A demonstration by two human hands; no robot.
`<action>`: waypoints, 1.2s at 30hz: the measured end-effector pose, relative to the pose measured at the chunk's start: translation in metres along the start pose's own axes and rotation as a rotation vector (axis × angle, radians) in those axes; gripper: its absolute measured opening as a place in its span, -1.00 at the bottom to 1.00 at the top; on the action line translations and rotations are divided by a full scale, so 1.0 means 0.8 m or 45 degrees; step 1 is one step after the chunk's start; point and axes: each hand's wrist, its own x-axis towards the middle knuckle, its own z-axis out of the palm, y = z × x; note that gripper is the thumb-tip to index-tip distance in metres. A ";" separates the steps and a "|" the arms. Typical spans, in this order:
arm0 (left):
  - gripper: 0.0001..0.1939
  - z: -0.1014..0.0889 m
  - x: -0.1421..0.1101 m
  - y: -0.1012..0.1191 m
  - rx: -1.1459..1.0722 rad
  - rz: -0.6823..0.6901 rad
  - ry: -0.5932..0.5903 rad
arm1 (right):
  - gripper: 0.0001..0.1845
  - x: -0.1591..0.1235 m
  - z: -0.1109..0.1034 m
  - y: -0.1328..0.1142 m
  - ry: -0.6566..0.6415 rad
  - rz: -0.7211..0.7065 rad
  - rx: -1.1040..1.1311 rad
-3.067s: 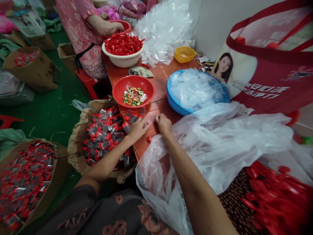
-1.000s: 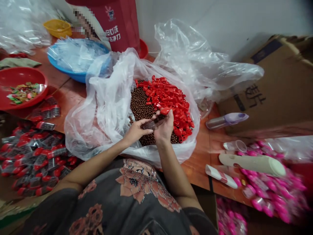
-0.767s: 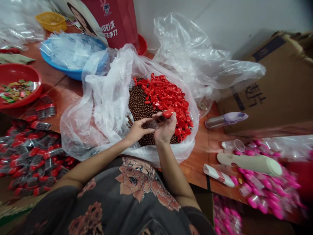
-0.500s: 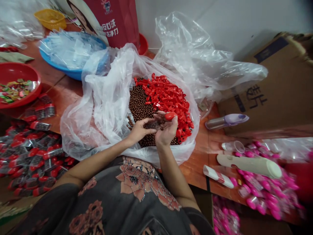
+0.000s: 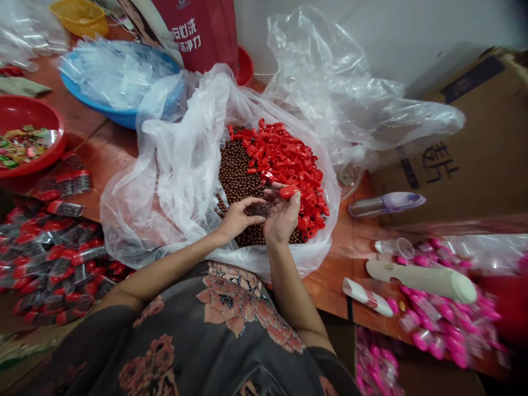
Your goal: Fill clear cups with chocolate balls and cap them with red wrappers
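Both hands are above a wide clear plastic bag [image 5: 165, 181] that holds a mound of small brown beads [image 5: 237, 179] and a heap of red plastic pieces [image 5: 280, 159]. My right hand [image 5: 282, 217] is cupped upward, with one red piece [image 5: 287, 191] lying across its fingers. A small clear packet with dark contents [image 5: 258, 209] sits at that palm. My left hand [image 5: 241, 217] reaches across, its fingertips on the packet. The packet's exact shape is partly hidden by my fingers.
On the orange table [image 5: 111, 159] stand a blue basin [image 5: 99, 113] of clear plastic and a red basin [image 5: 45, 113] of wrapped sweets. Red-capped packets [image 5: 53, 258] lie at left. A cardboard box [image 5: 454, 165], a beige tube [image 5: 421, 280] and pink packets [image 5: 437, 313] are at right.
My view has swung from the table and basins to the bag of beads. My hands have gone from the table to above the bag, and the right palm now tilts further up, holding the red piece.
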 end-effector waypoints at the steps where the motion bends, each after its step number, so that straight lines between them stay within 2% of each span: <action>1: -0.57 -0.001 0.000 0.000 -0.007 -0.006 0.016 | -0.62 0.003 -0.002 0.001 0.021 -0.011 0.016; 3: -0.56 -0.005 0.001 0.001 -0.046 -0.034 0.044 | -0.72 0.009 -0.010 0.001 0.023 -0.008 0.041; 5: -0.54 -0.011 0.001 0.004 -0.094 -0.077 0.062 | -0.76 0.013 -0.021 -0.001 -0.043 0.042 0.036; 10: -0.48 -0.025 0.003 0.011 -0.166 -0.145 0.075 | -0.71 0.019 -0.050 -0.007 -0.302 0.283 0.019; 13: -0.49 -0.029 0.004 0.011 -0.117 -0.120 0.050 | -0.69 0.019 -0.056 -0.007 -0.430 0.435 0.040; 15: -0.52 -0.029 0.003 0.011 -0.048 -0.072 0.036 | -0.68 0.018 -0.056 -0.005 -0.470 0.456 0.013; 18: -0.55 -0.031 0.001 0.012 0.091 -0.010 -0.005 | -0.69 0.018 -0.056 -0.002 -0.520 0.385 -0.161; 21: -0.55 -0.035 0.001 0.015 0.170 -0.022 -0.040 | -0.71 0.019 -0.057 -0.002 -0.539 0.273 -0.350; 24: -0.52 -0.036 0.002 0.022 0.072 -0.134 -0.095 | -0.74 0.023 -0.059 -0.003 -0.562 0.190 -0.482; 29: -0.48 -0.032 0.002 0.038 -0.195 -0.394 -0.171 | -0.73 0.027 -0.059 -0.007 -0.621 -0.065 -0.669; 33: -0.46 -0.027 0.003 0.046 -0.264 -0.498 -0.141 | -0.71 0.028 -0.055 -0.010 -0.652 -0.207 -0.796; 36: -0.51 -0.026 0.004 0.049 -0.339 -0.554 -0.100 | -0.68 0.031 -0.050 -0.007 -0.629 -0.205 -0.811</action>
